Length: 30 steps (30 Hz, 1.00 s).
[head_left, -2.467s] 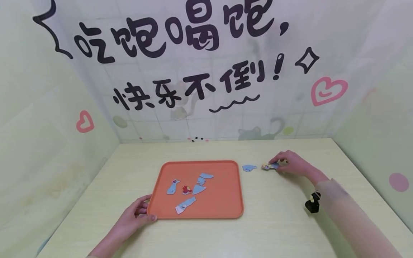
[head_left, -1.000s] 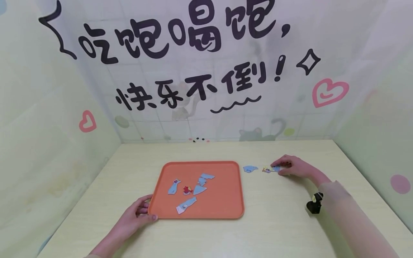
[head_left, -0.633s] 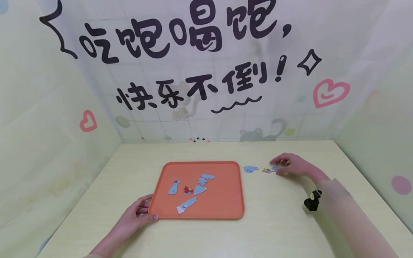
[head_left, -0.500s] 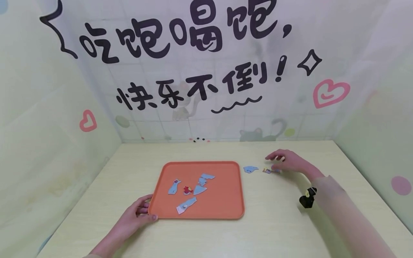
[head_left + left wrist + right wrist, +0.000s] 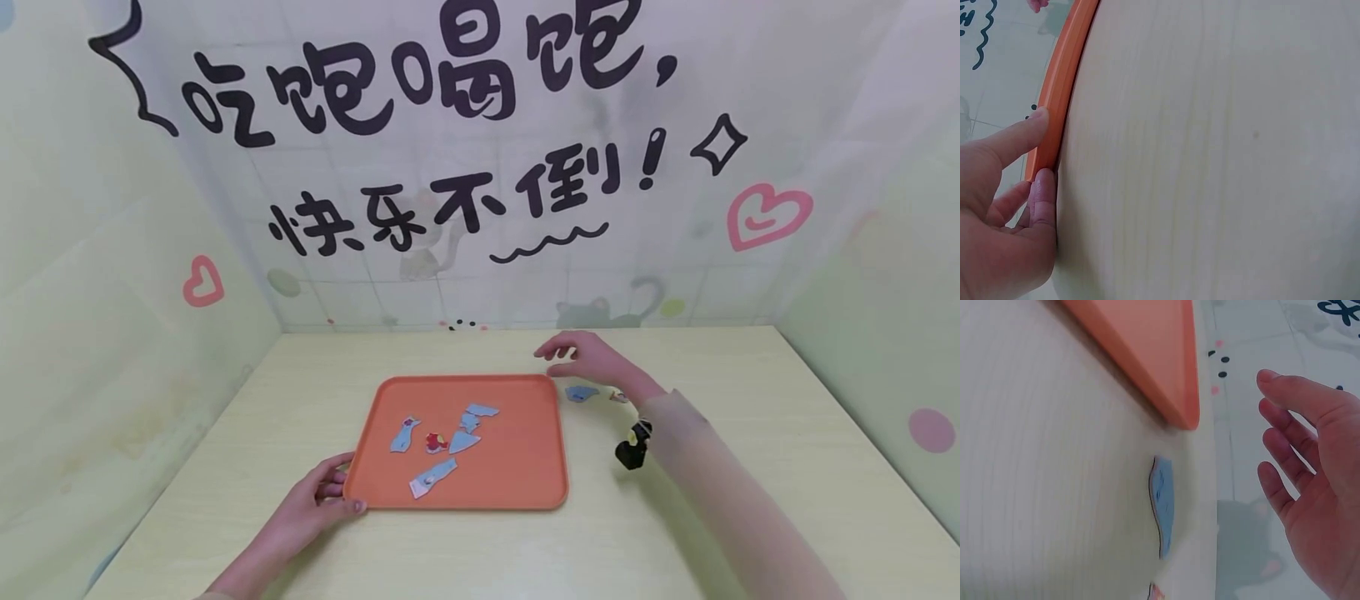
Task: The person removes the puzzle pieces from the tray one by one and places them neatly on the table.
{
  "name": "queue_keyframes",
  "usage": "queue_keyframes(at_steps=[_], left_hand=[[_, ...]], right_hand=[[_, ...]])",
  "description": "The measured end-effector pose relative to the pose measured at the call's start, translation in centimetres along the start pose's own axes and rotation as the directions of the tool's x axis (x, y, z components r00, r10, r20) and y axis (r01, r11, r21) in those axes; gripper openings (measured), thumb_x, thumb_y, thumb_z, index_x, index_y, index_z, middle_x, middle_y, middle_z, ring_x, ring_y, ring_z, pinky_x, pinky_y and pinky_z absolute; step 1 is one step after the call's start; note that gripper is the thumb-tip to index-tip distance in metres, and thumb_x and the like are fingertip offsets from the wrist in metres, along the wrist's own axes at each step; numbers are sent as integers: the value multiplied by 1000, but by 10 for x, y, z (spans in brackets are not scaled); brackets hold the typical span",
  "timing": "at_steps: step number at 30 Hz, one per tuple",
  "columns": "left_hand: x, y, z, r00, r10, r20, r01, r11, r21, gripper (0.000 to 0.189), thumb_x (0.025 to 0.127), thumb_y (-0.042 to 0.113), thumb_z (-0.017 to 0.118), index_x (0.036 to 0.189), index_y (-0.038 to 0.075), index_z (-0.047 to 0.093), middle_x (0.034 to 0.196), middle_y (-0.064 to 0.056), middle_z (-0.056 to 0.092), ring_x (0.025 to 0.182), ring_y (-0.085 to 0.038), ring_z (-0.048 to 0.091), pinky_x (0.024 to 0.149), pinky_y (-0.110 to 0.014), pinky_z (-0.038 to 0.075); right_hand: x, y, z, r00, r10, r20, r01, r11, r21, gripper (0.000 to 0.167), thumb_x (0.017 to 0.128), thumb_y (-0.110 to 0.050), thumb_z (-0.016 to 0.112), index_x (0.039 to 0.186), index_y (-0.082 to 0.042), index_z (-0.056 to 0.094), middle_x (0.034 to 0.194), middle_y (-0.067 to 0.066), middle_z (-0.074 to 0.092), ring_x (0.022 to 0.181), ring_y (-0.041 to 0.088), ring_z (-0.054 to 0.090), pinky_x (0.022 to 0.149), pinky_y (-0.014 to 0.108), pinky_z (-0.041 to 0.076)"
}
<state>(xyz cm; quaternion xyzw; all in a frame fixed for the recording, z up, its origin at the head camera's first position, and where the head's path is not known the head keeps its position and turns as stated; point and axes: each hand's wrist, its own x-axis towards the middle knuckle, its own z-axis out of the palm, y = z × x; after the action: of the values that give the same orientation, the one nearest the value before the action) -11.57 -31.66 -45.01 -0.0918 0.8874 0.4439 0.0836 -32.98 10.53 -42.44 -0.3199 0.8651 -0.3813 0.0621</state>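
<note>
In the head view my left hand (image 5: pixel 311 493) grips the near left corner of an orange tray (image 5: pixel 517 462). The left wrist view has the thumb over the tray's rim (image 5: pixel 1060 94) and fingers at its side. Several flat, irregular light-blue puzzle pieces (image 5: pixel 464 442) lie in the tray, with a red one (image 5: pixel 435 442) among them. My right hand (image 5: pixel 588 358) is raised near the tray's far right corner, holding nothing, its fingers loosely bent. On the table below it lies a blue puzzle piece (image 5: pixel 579 394). A multicoloured piece (image 5: pixel 618 397) beside that is partly hidden by my right forearm.
The pale wooden table (image 5: pixel 480 550) is enclosed by printed fabric at the back (image 5: pixel 337 292) and both sides. A small black device (image 5: pixel 634 445) hangs at my right wrist, above the table.
My right hand was touching the multicoloured pieces on the right. It has left them, lifted and moved left toward the tray. The left hand and tray stay put.
</note>
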Motion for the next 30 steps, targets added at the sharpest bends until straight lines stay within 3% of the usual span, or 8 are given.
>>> queue_keyframes(at_steps=[11, 19, 24, 30], left_hand=[[0, 1, 0, 1000, 0, -1, 0, 1000, 3, 80, 81, 26, 82, 148, 11, 41, 126, -11, 56, 105, -17, 54, 81, -23, 47], [2, -3, -1, 1000, 6, -2, -6, 1000, 8, 80, 81, 26, 82, 148, 11, 41, 127, -10, 56, 104, -16, 54, 81, -22, 47], [4, -5, 0, 1000, 3, -1, -3, 1000, 10, 81, 81, 28, 82, 149, 12, 41, 127, -10, 56, 104, -16, 54, 81, -23, 47], [4, -4, 0, 1000, 4, 0, -4, 1000, 16, 81, 81, 28, 81, 149, 11, 40, 127, -10, 56, 105, -17, 54, 81, -23, 47]], right_hand=[[35, -33, 53, 999, -7, 51, 5, 999, 35, 28, 91, -14, 70, 118, -11, 71, 116, 6, 70, 102, 20, 60, 93, 37, 50], [39, -37, 80, 992, 35, 122, -45, 996, 81, 30, 88, -15, 74, 118, -12, 70, 113, 2, 69, 101, 16, 62, 94, 31, 52], [37, -38, 89, 984, 60, 170, -71, 996, 60, 27, 88, -18, 75, 115, -14, 72, 107, 0, 69, 95, 14, 59, 89, 28, 50], [38, -41, 96, 981, 87, 175, -97, 994, 48, 24, 89, -10, 71, 113, -14, 73, 98, 0, 69, 89, 13, 57, 82, 25, 50]])
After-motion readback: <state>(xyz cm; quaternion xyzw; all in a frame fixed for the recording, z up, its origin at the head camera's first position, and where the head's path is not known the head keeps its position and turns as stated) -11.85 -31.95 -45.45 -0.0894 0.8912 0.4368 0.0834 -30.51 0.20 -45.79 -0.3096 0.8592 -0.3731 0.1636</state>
